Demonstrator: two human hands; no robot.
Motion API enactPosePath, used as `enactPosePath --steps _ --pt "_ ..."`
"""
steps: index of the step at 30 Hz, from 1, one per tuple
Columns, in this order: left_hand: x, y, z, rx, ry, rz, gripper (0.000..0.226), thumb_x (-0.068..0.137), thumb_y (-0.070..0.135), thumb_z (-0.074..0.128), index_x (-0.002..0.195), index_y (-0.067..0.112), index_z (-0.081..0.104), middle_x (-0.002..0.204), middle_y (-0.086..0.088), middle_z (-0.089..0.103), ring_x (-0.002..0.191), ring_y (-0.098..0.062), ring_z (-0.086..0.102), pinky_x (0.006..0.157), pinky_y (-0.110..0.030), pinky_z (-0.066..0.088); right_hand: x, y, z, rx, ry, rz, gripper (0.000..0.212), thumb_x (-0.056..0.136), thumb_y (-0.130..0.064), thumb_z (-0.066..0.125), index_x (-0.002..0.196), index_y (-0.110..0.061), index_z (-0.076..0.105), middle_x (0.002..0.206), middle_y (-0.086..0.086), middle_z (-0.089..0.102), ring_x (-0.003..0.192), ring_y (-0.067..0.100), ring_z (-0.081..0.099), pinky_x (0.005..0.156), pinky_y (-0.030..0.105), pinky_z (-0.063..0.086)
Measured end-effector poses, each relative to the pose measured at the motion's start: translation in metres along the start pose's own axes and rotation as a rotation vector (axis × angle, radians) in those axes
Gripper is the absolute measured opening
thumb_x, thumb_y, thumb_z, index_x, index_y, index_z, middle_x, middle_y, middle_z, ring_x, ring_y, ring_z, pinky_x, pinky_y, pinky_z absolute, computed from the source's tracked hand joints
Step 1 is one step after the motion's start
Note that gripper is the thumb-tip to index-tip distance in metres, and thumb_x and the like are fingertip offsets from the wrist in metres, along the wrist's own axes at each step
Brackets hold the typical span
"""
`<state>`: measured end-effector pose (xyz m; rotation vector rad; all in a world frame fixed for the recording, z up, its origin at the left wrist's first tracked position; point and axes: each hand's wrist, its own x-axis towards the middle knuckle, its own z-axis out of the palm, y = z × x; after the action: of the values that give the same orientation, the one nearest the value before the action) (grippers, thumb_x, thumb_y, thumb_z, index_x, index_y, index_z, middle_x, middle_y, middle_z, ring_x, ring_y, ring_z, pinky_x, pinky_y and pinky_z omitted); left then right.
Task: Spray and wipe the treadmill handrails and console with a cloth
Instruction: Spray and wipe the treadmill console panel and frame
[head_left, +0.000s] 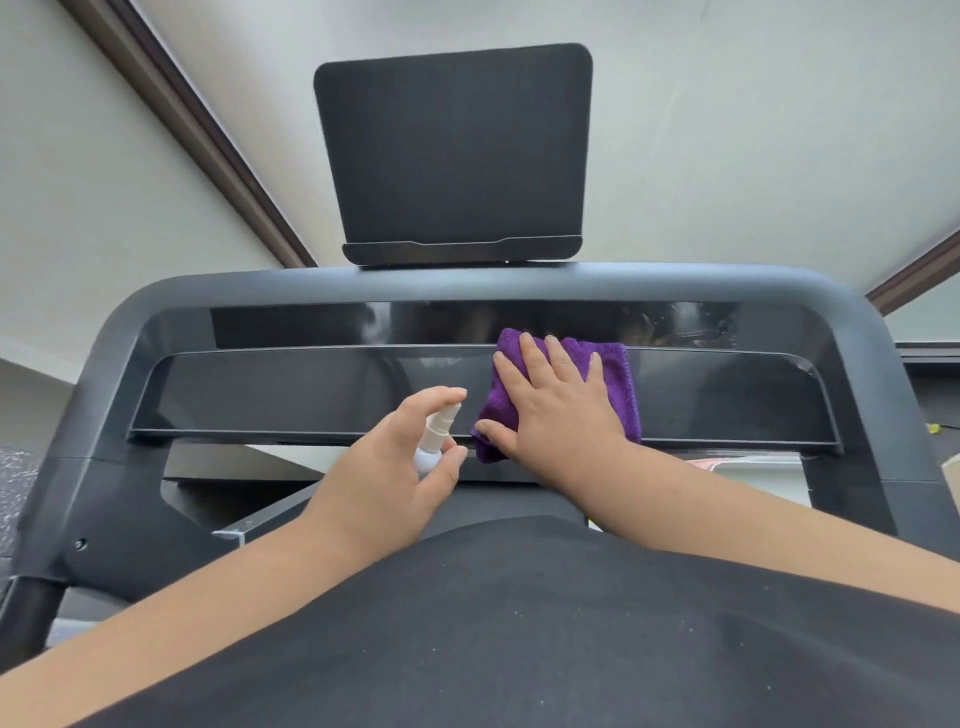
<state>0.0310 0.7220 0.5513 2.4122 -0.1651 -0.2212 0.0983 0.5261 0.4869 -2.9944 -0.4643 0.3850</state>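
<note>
Purple microfibre cloth lies folded and flat against the glossy black console panel of the treadmill, just right of centre, its lower corner drooping past the panel's bottom lip. Right hand sits on top of it, palm down, fingers splayed, pressing the cloth to the panel; nothing pinched. Cloth looks soft, light and limp, so it probably needs a flat palm over the middle to keep it from bunching or sliding on the slick surface. Left hand is curled around a small white spray bottle, forefinger arched over the nozzle top, thumb below the bulb-shaped body; bottle sits just left of the cloth, nozzle aimed toward the panel. Bottle appears light, rigid plastic, best held at the neck as it is now. Its contents cannot be seen through the opaque body, so the fill level is unknown. Above the panel, a darker display strip shows reflections. A black tablet holder stands upright above the grey frame. Handrails run off to either side, mostly out of view. Person's dark shirt fills the lower frame.
</note>
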Motion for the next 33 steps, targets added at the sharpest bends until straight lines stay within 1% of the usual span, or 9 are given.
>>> enactPosePath --steps 5,10,13,17,19,21,24,27,33 --pt "-0.003 -0.039 -0.034 -0.019 0.016 0.002 0.055 0.091 0.029 0.062 0.127 0.057 0.032 0.093 0.021 0.061 0.081 -0.003 0.059 0.071 -0.009 0.04 0.02 -0.045 0.002 -0.05 -0.013 -0.013 0.101 0.08 -0.089 0.015 0.157 -0.028 -0.005 0.165 0.009 -0.009 0.151 0.033 -0.011 0.115 0.068 0.005" --pt "-0.015 -0.084 -0.071 -0.06 0.064 -0.044 0.053 0.091 0.029 0.061 0.126 0.057 0.032 0.092 0.022 0.059 0.078 -0.003 0.057 0.069 -0.009 0.039 0.045 -0.103 0.002 -0.094 -0.048 -0.046 0.116 0.07 -0.095 0.025 0.156 -0.027 -0.011 0.164 0.012 -0.014 0.149 0.037 -0.014 0.113 0.07 0.004" --pt "-0.028 -0.111 -0.093 -0.076 0.094 -0.082 0.053 0.091 0.03 0.06 0.126 0.058 0.031 0.094 0.024 0.058 0.08 0.001 0.056 0.072 -0.009 0.038 0.062 -0.143 0.004 -0.114 -0.06 -0.066 0.12 0.069 -0.094 0.034 0.155 -0.026 -0.012 0.163 0.013 -0.016 0.149 0.039 -0.015 0.113 0.071 0.006" --pt "-0.048 -0.148 -0.118 -0.086 0.134 -0.147 0.052 0.091 0.032 0.059 0.125 0.06 0.031 0.098 0.026 0.058 0.085 -0.001 0.056 0.073 -0.007 0.038 0.085 -0.198 0.008 -0.133 -0.034 -0.123 0.115 0.073 -0.09 0.037 0.156 -0.024 -0.01 0.163 0.014 -0.013 0.149 0.04 -0.012 0.112 0.072 0.008" --pt "-0.058 -0.163 -0.129 -0.089 0.153 -0.177 0.052 0.091 0.032 0.059 0.124 0.061 0.031 0.097 0.026 0.059 0.08 0.0 0.056 0.07 -0.006 0.038 0.097 -0.224 0.009 -0.141 -0.025 -0.165 0.112 0.076 -0.088 0.036 0.156 -0.024 -0.008 0.164 0.015 -0.011 0.149 0.04 -0.01 0.111 0.072 0.01" --pt "-0.067 -0.176 -0.139 -0.092 0.172 -0.197 0.051 0.091 0.034 0.059 0.123 0.061 0.031 0.095 0.024 0.059 0.077 -0.001 0.056 0.069 -0.008 0.038 0.108 -0.249 0.009 -0.145 -0.016 -0.205 0.109 0.077 -0.086 0.037 0.156 -0.024 -0.006 0.164 0.015 -0.009 0.149 0.041 -0.008 0.111 0.072 0.01" --pt "-0.078 -0.193 -0.148 -0.107 0.189 -0.22 0.049 0.09 0.037 0.056 0.124 0.06 0.031 0.097 0.018 0.06 0.076 -0.006 0.058 0.072 -0.018 0.045 0.122 -0.28 0.012 -0.157 0.004 -0.267 0.105 0.079 -0.085 0.034 0.157 -0.024 -0.002 0.165 0.015 -0.004 0.15 0.04 -0.005 0.111 0.072 0.011" --pt "-0.087 -0.206 -0.153 -0.105 0.209 -0.236 0.049 0.089 0.037 0.055 0.126 0.058 0.032 0.097 0.018 0.06 0.084 -0.007 0.059 0.073 -0.017 0.044 0.133 -0.306 0.013 -0.165 0.013 -0.343 0.099 0.083 -0.08 0.035 0.157 -0.024 0.002 0.165 0.013 -0.001 0.15 0.038 -0.002 0.112 0.07 0.012" --pt "-0.096 -0.22 -0.162 -0.129 0.241 -0.246 0.05 0.089 0.034 0.058 0.126 0.058 0.033 0.096 0.016 0.061 0.083 -0.009 0.06 0.076 -0.023 0.047 0.139 -0.336 0.012 -0.161 0.0 -0.485 0.083 0.093 -0.061 0.044 0.157 -0.025 0.007 0.165 0.008 0.005 0.151 0.031 0.003 0.116 0.063 0.012"
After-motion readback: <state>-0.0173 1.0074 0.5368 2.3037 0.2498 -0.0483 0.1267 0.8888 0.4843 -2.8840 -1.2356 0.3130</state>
